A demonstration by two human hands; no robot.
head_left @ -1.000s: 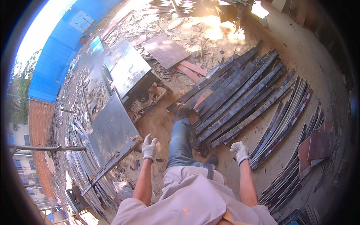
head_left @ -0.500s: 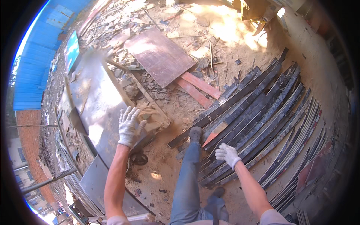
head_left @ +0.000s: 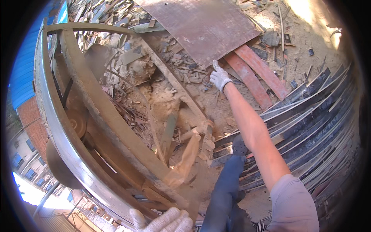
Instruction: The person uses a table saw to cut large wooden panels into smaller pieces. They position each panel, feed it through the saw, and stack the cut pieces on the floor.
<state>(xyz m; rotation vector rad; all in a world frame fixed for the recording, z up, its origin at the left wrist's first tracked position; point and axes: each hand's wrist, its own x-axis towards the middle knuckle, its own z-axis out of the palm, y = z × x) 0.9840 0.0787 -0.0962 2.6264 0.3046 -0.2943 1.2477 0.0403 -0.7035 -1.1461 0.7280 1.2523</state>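
Note:
My right hand (head_left: 221,78), in a white work glove, reaches forward to the near corner of a large brown board (head_left: 208,31). Its fingers are partly stretched and apart; whether they touch the board I cannot tell. Two reddish planks (head_left: 258,75) lie just right of that hand, partly under the board. At the lower edge my gloved left hand (head_left: 164,222) has its fingers spread, close to the near end of a dusty metal machine frame (head_left: 104,104). I see nothing in either hand, and contact between the left hand and the frame is unclear.
A round pulley (head_left: 76,121) sits inside the frame. Long dark strips (head_left: 309,127) lie in rows on the right, beside my foot (head_left: 239,145). A wooden bar (head_left: 170,77) slants across the middle. Broken wood scraps (head_left: 96,15) litter the far ground.
The view has shifted closer to the board and frame. My right hand has moved from above the strips to the board's corner. My left hand has dropped to the lower edge.

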